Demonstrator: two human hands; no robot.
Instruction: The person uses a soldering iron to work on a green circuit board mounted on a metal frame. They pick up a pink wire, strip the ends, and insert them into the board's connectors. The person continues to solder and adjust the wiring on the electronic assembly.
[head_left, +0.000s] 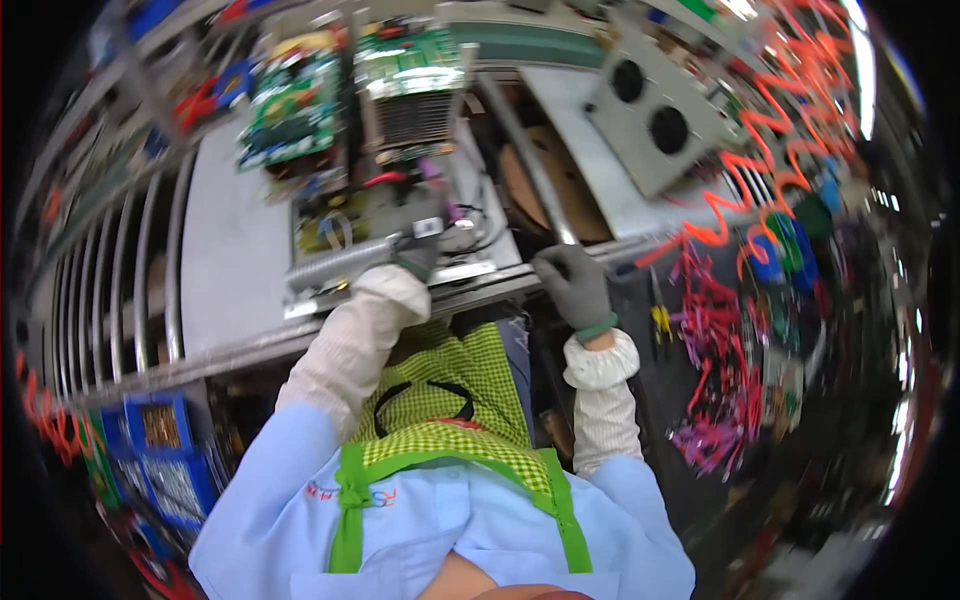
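Note:
My left hand [415, 258] wears a dark glove and rests on a metal chassis assembly [385, 235] with a finned heatsink, wires and small boards; whether it grips a part I cannot tell. In a grey glove with a green cuff, my right hand [573, 283] presses on the bench's front edge [520, 280], fingers curled over the rim beside a slanted metal bar [525, 165]. Both forearms are in white sleeve covers. A green circuit board [292, 105] lies farther back on the bench, another board with a heatsink [408, 85] next to it.
A grey panel with two round fan openings [655, 110] lies at the back right. Orange coiled hoses [790, 130] hang on the right above bundles of pink and red wires [715, 370]. Blue bins of small parts [160, 460] sit low left. Roller rails [120, 270] run along the left.

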